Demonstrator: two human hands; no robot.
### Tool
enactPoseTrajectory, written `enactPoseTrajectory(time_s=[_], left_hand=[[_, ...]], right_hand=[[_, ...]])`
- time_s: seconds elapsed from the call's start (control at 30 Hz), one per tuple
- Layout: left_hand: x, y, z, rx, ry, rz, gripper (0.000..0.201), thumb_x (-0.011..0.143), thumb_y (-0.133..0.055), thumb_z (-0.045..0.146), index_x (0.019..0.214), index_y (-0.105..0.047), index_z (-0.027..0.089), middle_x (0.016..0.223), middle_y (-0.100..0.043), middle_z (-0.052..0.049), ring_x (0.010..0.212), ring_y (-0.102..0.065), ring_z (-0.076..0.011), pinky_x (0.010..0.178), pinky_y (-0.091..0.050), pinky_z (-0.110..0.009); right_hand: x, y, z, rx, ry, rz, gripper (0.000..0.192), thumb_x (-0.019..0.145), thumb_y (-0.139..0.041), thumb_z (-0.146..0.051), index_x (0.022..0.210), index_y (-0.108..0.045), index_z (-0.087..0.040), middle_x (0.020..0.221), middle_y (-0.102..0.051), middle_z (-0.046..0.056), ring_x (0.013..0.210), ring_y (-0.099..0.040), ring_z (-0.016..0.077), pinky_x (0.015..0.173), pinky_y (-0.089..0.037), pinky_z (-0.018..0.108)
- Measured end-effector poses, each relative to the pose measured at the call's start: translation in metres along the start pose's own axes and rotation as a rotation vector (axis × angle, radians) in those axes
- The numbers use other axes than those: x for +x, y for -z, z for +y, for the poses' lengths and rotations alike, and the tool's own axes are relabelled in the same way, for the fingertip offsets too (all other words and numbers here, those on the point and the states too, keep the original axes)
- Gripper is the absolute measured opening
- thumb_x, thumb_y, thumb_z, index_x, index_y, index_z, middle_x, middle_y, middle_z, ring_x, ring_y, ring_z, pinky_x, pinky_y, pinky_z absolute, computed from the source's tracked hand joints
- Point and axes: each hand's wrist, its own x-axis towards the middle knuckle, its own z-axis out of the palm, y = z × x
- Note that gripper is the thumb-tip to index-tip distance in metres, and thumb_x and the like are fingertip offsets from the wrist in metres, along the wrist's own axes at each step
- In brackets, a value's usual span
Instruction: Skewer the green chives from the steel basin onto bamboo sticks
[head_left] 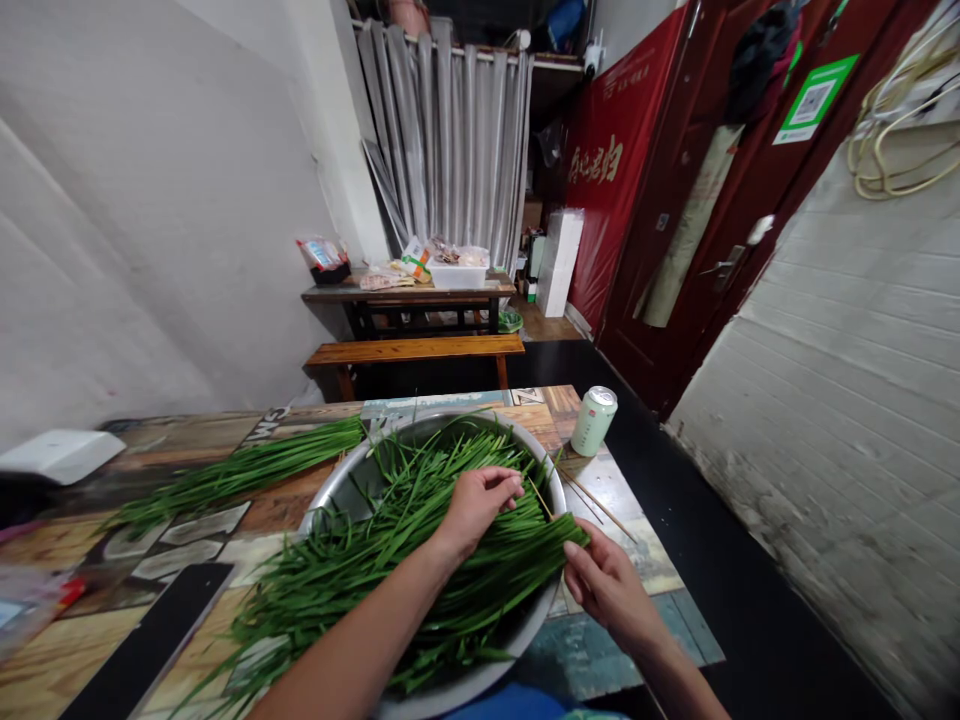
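A wide metal basin [546,625] sits in front of me, heaped with long garlic chives [390,575] that spill over its left rim. My right hand [609,578] grips the ends of a bunch of chives at the basin's right edge, thumb on top. Above the middle of the heap is my left hand [480,508], its thumb and fingertips pinched together. Whatever lies between those fingertips is too small to make out. A thin yellowish stalk [541,500] lies on the chives just right of the left hand.
More chives [247,475] lie left of the basin on the patterned table [630,650]. A green can [594,422] stands near the far right corner, with thin sticks [600,503] nearby. A dark flat object [150,645] lies front left. Beyond are a bench [416,349] and another table [330,294].
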Motion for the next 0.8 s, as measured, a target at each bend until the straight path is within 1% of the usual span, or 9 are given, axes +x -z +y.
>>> enactPoseTrajectory(time_s=[0.23,0.43,0.53,0.7,0.8], left_hand=[[-0.0016,-0.0014,0.001,0.007,0.019,-0.039,0.027,0.064,-0.065,0.032,0.078,-0.066,0.009,0.065,-0.065,-0.005,0.049,-0.05,-0.0081,0.051,-0.039,-0.021],[-0.001,-0.0015,-0.0003,0.029,0.033,-0.051,0.032,0.066,-0.063,0.031,0.088,-0.066,0.008,0.064,-0.063,-0.004,0.046,-0.046,-0.0063,0.047,-0.035,-0.019],[-0.001,-0.0019,0.0002,0.029,0.032,-0.047,0.032,0.066,-0.063,0.031,0.087,-0.067,0.008,0.063,-0.063,-0.004,0.046,-0.045,-0.0063,0.047,-0.035,-0.019],[-0.0025,-0.003,0.0033,0.022,0.033,-0.036,0.03,0.065,-0.063,0.03,0.085,-0.067,0.007,0.062,-0.062,-0.003,0.046,-0.045,-0.0063,0.046,-0.034,-0.019],[-0.003,-0.0027,0.0041,0.033,0.029,-0.043,0.031,0.066,-0.063,0.031,0.085,-0.067,0.007,0.063,-0.062,-0.003,0.046,-0.045,-0.0063,0.047,-0.034,-0.019]], right_hand=[[0.0037,0.0024,0.0026,-0.009,-0.016,-0.014,0.046,0.08,-0.056,-0.043,0.111,-0.04,-0.013,0.039,-0.042,-0.011,0.028,-0.019,0.0015,0.029,-0.01,0.015],[0.0043,0.0028,0.0043,0.01,0.001,-0.009,0.043,0.08,-0.057,-0.042,0.109,-0.041,-0.014,0.04,-0.042,-0.011,0.03,-0.022,0.0021,0.03,-0.012,0.015],[0.0042,0.0031,0.0042,-0.004,-0.013,-0.008,0.043,0.08,-0.056,-0.042,0.109,-0.042,-0.014,0.04,-0.043,-0.011,0.029,-0.02,0.0017,0.03,-0.011,0.015],[0.0051,0.005,0.0083,0.026,0.014,-0.008,0.04,0.08,-0.057,-0.04,0.107,-0.044,-0.015,0.042,-0.041,-0.011,0.031,-0.024,0.0027,0.031,-0.011,0.015],[0.0043,0.0041,0.0078,0.02,0.011,-0.005,0.04,0.079,-0.057,-0.042,0.106,-0.044,-0.014,0.042,-0.041,-0.011,0.031,-0.024,0.0026,0.031,-0.011,0.016]])
